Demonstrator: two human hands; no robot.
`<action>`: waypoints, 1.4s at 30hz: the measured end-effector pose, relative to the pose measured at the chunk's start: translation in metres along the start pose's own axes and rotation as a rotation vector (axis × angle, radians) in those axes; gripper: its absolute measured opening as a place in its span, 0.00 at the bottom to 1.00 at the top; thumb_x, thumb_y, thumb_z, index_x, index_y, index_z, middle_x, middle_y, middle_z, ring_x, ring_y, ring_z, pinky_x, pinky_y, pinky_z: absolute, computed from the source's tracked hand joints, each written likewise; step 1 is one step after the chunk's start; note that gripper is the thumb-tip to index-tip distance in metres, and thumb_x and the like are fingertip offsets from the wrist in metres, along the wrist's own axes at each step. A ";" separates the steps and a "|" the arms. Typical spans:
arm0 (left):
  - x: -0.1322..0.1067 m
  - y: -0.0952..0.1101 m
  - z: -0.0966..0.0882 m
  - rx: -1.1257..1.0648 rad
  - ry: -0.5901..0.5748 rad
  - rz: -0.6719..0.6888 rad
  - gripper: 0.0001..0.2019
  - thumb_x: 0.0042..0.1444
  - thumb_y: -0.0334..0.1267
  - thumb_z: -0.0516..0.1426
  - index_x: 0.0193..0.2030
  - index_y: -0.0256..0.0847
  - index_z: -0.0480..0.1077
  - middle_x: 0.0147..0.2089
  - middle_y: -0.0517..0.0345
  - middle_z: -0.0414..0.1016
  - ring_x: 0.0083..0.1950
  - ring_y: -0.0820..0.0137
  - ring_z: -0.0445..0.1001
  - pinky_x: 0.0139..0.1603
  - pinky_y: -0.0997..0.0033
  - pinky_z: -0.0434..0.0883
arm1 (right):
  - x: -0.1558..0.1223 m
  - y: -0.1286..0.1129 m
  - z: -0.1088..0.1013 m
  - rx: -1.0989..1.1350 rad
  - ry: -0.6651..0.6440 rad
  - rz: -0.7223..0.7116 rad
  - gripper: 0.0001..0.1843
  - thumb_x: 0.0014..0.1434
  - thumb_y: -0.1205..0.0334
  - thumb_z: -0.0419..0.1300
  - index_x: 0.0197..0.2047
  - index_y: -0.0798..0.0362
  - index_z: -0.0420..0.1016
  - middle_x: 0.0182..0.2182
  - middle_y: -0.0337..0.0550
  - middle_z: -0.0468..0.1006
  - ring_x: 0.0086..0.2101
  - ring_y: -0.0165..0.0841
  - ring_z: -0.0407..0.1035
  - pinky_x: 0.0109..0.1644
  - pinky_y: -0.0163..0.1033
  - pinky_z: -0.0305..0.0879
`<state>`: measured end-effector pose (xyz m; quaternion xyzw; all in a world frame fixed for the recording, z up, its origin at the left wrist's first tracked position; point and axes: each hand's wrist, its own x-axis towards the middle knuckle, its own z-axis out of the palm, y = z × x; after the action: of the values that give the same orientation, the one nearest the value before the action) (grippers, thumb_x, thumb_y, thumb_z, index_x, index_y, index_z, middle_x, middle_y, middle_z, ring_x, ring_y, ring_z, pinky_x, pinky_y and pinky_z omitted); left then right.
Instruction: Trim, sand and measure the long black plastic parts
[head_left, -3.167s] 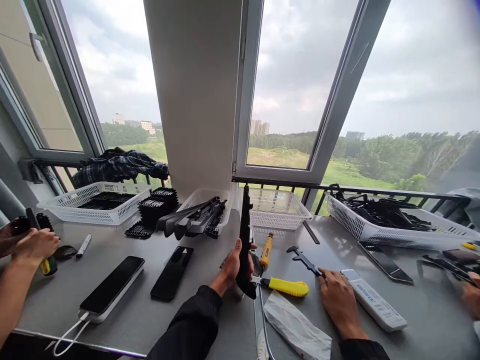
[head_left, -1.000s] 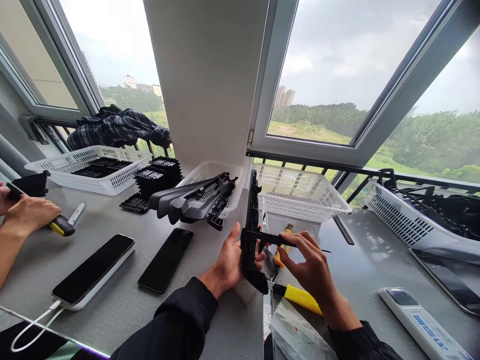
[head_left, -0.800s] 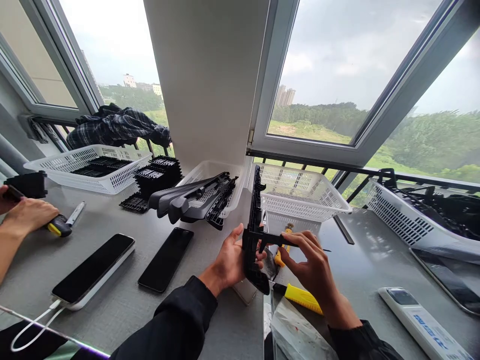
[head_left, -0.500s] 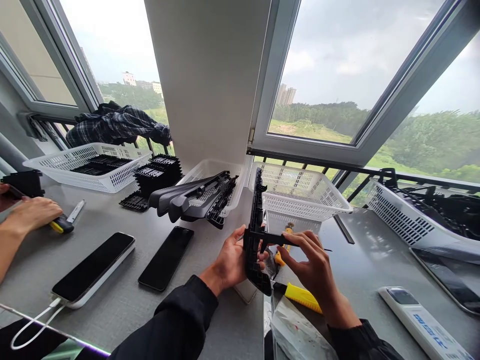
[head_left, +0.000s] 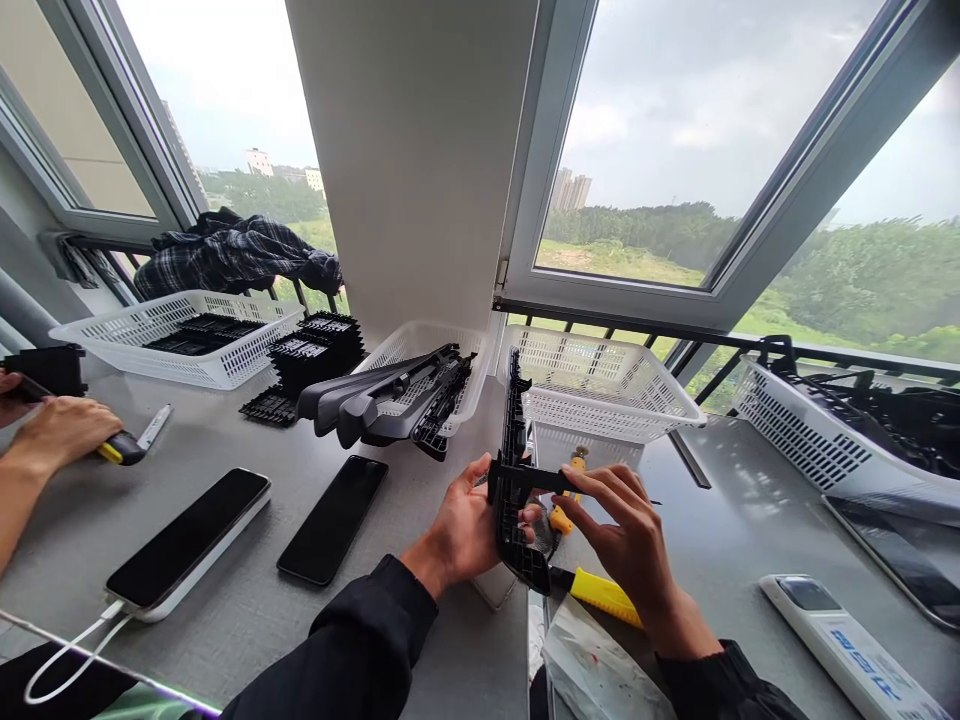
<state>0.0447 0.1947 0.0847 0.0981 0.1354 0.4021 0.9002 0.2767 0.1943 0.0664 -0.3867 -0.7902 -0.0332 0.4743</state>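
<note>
Caliper point(head_left: 546, 480) in pinched right fingers point(head_left: 596, 487)

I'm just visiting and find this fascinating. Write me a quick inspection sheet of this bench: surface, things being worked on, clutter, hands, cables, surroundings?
Surface: grey table, shiny, reflecting window light.
Things in hand: long black part, held upright; dark caliper crossing it, reading not legible.
Clutter: yellow-handled knife, yellow tool, clear plastic bag, black phone, white device with blue print.
Hands: left hand holds the part; right hand grips the caliper.
Cables: white cable, looped near the table's front edge, at another phone.
Surroundings: windows, plaid cloth, four white baskets, a co-worker's hand at far left.
</note>
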 end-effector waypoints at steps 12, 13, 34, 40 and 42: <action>0.004 -0.004 0.004 0.070 0.088 0.061 0.15 0.71 0.45 0.59 0.54 0.36 0.80 0.37 0.52 0.76 0.36 0.64 0.73 0.36 0.66 0.69 | 0.004 -0.005 -0.002 -0.026 0.010 0.012 0.13 0.71 0.62 0.69 0.57 0.44 0.81 0.41 0.42 0.86 0.40 0.41 0.75 0.47 0.49 0.72; 0.004 -0.004 0.004 0.081 0.096 0.066 0.15 0.71 0.44 0.59 0.54 0.36 0.80 0.36 0.52 0.76 0.35 0.64 0.73 0.36 0.67 0.69 | 0.004 -0.005 -0.002 -0.022 0.009 0.007 0.13 0.71 0.62 0.69 0.57 0.44 0.81 0.41 0.42 0.86 0.40 0.41 0.75 0.47 0.49 0.72; 0.003 -0.006 0.008 0.084 0.075 0.081 0.21 0.78 0.42 0.50 0.59 0.28 0.79 0.45 0.40 0.81 0.34 0.66 0.74 0.33 0.69 0.69 | 0.008 -0.010 -0.003 0.009 0.011 -0.045 0.12 0.71 0.66 0.68 0.56 0.47 0.79 0.42 0.43 0.86 0.40 0.39 0.74 0.46 0.48 0.74; 0.003 -0.005 0.008 0.061 0.055 0.076 0.23 0.79 0.42 0.48 0.58 0.28 0.79 0.47 0.40 0.82 0.35 0.66 0.74 0.34 0.68 0.70 | 0.008 -0.010 -0.002 0.024 0.024 -0.063 0.14 0.70 0.68 0.70 0.56 0.48 0.79 0.42 0.42 0.86 0.40 0.39 0.74 0.46 0.47 0.73; 0.004 -0.006 0.006 0.060 0.049 0.076 0.22 0.78 0.42 0.49 0.57 0.28 0.79 0.48 0.40 0.82 0.35 0.66 0.74 0.34 0.68 0.70 | 0.008 -0.009 -0.002 0.026 0.025 -0.065 0.14 0.69 0.68 0.70 0.56 0.48 0.79 0.42 0.41 0.86 0.40 0.39 0.74 0.46 0.47 0.72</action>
<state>0.0531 0.1935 0.0886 0.1200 0.1656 0.4341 0.8774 0.2703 0.1913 0.0764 -0.3544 -0.7967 -0.0431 0.4876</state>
